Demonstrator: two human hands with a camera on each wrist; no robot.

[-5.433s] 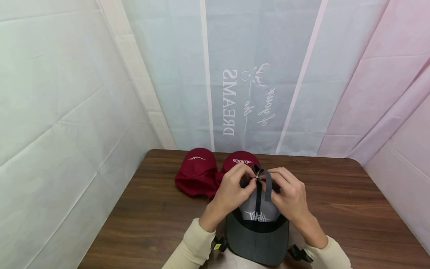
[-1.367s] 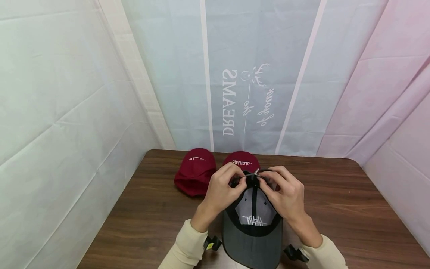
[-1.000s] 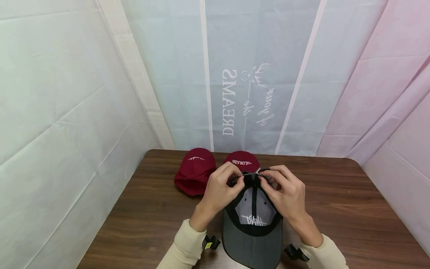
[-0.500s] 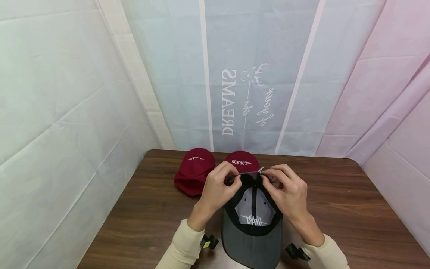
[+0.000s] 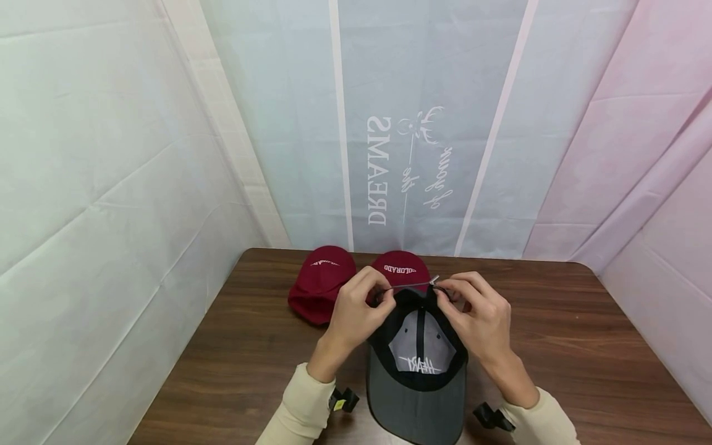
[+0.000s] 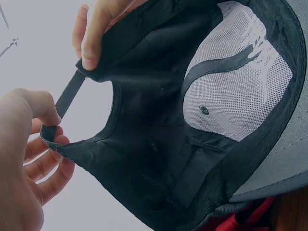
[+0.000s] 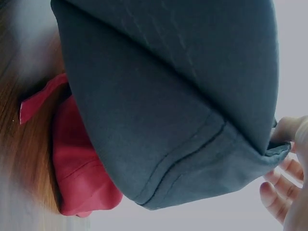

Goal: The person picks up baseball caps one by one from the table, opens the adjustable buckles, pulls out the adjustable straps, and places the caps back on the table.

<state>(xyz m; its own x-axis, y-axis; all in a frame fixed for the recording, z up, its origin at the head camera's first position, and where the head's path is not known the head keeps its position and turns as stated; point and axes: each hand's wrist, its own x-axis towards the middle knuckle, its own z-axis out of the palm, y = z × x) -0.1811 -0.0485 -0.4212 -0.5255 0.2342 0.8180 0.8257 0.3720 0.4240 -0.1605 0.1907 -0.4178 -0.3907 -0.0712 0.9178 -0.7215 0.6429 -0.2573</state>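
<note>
A dark grey baseball cap (image 5: 414,411) is held up between my hands, its hollow inside facing me and its brim toward the front. My left hand (image 5: 356,312) pinches one side of the rear strap (image 5: 410,285) between thumb and fingers. At the strap's other side my right hand (image 5: 479,318) pinches the cap's back edge, close to a small metal buckle (image 5: 434,280). The strap (image 6: 69,97) runs straight across the rear opening in the left wrist view. From the right wrist, the cap's outer crown (image 7: 159,106) fills most of the view, with that hand at its edge.
Two dark red caps with white lettering, a left one (image 5: 322,284) and a right one (image 5: 400,267), lie at the back of the brown wooden table (image 5: 573,346). The right one is partly hidden by the grey cap. Pale cloth (image 5: 111,185) hangs around the table.
The strap's loose end stood in a loop over the buckle at first; now the strap is stretched straight. My hands have drawn apart, the left one moving leftward. The red caps stay put.
</note>
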